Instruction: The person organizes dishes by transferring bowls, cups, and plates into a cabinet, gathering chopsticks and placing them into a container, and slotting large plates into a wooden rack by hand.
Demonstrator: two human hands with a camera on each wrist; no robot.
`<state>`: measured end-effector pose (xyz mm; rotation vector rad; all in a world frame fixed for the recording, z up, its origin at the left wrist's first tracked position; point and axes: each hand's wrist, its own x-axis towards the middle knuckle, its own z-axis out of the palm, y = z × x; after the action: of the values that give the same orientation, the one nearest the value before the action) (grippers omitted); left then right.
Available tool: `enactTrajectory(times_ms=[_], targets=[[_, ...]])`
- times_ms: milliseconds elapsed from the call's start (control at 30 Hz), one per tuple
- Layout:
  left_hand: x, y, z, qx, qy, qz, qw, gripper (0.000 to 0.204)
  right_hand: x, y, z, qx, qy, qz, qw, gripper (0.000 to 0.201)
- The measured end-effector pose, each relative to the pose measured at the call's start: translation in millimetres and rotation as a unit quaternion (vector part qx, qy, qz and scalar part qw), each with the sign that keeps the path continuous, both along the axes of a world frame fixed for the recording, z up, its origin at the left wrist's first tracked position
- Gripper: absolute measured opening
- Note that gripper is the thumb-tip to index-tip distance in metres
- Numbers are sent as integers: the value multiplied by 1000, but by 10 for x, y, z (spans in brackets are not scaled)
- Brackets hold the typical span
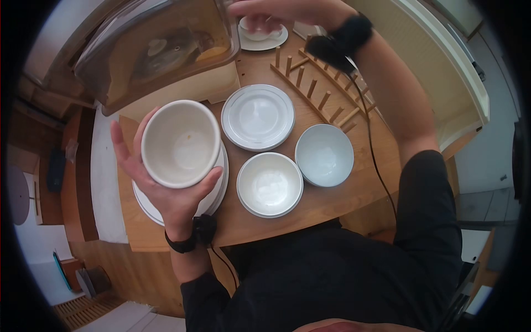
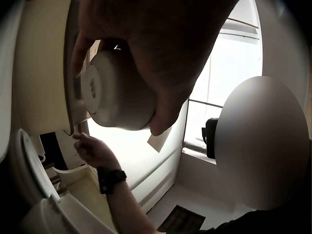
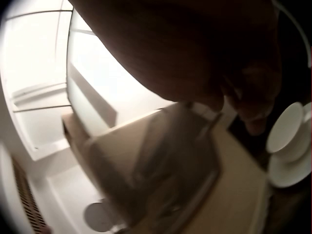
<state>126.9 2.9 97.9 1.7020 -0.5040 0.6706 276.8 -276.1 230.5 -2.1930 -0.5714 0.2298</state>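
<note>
A deep white bowl (image 1: pixel 181 144) is gripped by the left hand (image 1: pixel 174 205), thumb on its near right side and fingers round the left, above large white plates (image 1: pixel 221 191). From below, the left wrist view has the bowl (image 2: pixel 119 92) in the left hand (image 2: pixel 161 44). At the top of the head view, the right hand (image 1: pixel 276 12) reaches past a brown translucent lid (image 1: pixel 160 55), over a white cup (image 1: pixel 255 32) on a saucer (image 1: pixel 279 41). In the right wrist view the right hand (image 3: pixel 195 53) is dark; what its fingers touch cannot be told.
Smaller stacked plates (image 1: pixel 258 117), white bowls (image 1: pixel 270 185) and a pale blue bowl (image 1: pixel 324 155) stand mid-table. Wooden peg racks (image 1: pixel 312 88) lie behind them. A cream bin or cover (image 1: pixel 437 61) is at the right. A cable (image 1: pixel 376 160) hangs from the right wrist.
</note>
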Motion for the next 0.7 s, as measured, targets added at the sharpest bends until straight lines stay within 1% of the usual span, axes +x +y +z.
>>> enactTrajectory(times_ms=[33,100,167,200,267,300,333,367,400,433,467,500,533,567,600,633,667,700], targets=[[-10,-8,10,28,-9,-3,1000,144,-37,116,-278,46,-74,51,995,60],[-42,-46,3,52,-13,-4,999,147,-643,390,-108,-33,-76,144,986,59],[-90,-86,-11,77,-4,7,997,148,-985,543,-303,-51,-130,210,968,83],[-137,-106,-25,74,2,19,997,149,-1112,601,-427,-48,-131,202,969,83],[-154,-152,-53,72,-12,12,997,149,-1295,681,-604,-59,-253,198,945,82],[-166,-166,-68,66,-23,12,997,149,-1344,700,-630,-58,-253,194,946,82],[-180,-183,-76,68,-21,10,997,149,-1386,719,-629,-52,-228,176,956,79],[-184,-175,-83,81,-30,28,996,149,-1402,751,-621,-47,-202,160,965,79],[-182,-181,-88,94,-41,48,994,149,-1416,743,-612,-47,-203,160,965,79],[-164,-189,-91,93,-43,49,994,149,-1430,717,-595,-32,-213,149,965,73],[-133,-196,-94,43,-50,-7,998,147,-1442,686,-571,-17,-223,140,965,68],[-111,-191,-99,-7,-55,-63,996,145,-1441,617,-527,10,-261,119,958,65],[-106,-176,-75,-11,-55,-60,997,145,-1412,496,-409,-9,-250,90,964,65],[-117,-156,-24,-1,-59,-41,997,127,-1349,360,-251,-29,-236,63,969,65],[-135,-136,1,8,-63,-21,998,110,-1220,210,-103,-46,-177,24,983,72],[-154,-111,-7,3,-59,-15,998,110,-1130,143,62,-64,-117,-16,991,79],[-168,-83,-15,22,-21,17,999,85,-1149,203,348,-74,-101,-114,986,65],[-174,-57,-9,42,17,48,998,62,-1156,263,556,-82,-86,-211,970,53]])
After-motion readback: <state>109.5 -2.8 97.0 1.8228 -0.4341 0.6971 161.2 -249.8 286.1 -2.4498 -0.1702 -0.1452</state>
